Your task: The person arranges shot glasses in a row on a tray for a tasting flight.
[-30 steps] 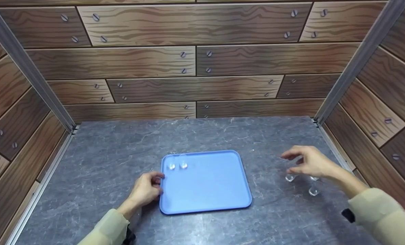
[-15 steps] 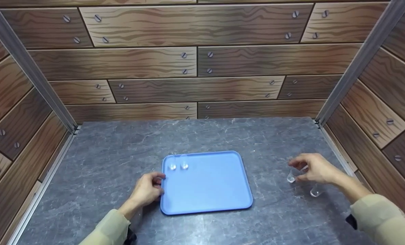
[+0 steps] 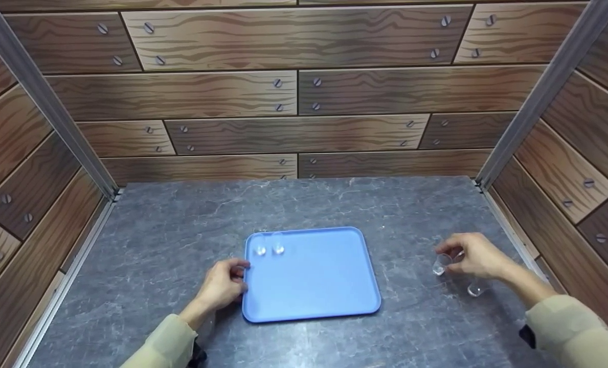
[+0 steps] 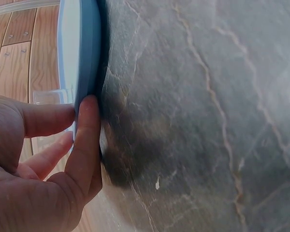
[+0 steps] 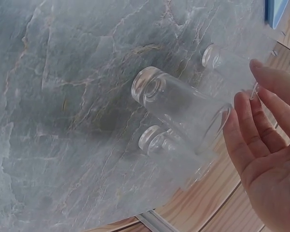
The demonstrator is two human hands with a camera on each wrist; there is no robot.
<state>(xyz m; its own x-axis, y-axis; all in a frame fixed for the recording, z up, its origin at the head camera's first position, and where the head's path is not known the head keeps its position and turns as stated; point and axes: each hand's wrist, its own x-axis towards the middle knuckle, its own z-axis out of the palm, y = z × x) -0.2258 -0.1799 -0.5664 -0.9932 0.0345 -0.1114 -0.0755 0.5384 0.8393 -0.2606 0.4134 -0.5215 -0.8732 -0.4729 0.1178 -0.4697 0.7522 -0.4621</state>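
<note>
A blue tray (image 3: 314, 286) lies on the table, with two clear shot glasses (image 3: 261, 251) standing near its far left corner. My left hand (image 3: 222, 281) pinches the tray's left edge; in the left wrist view, thumb and fingers lie on either side of the blue rim (image 4: 88, 53). Over to the right, my right hand (image 3: 475, 255) holds a clear shot glass (image 3: 440, 267) by its upper part, between thumb and fingers. In the right wrist view this glass (image 5: 220, 60) has its rim at the fingertips. Its base appears at or close to the tabletop.
Two more shot glasses stand near my right hand, one in the middle (image 5: 171, 96) of the right wrist view and another just below it (image 5: 166, 145). The grey marbled table (image 3: 196, 214) is bordered by wood-patterned walls (image 3: 293, 92) and metal posts (image 3: 534, 87).
My right hand has come down from above the glasses and taken hold of the leftmost one, which now leans slightly. The left hand stays at the tray's edge.
</note>
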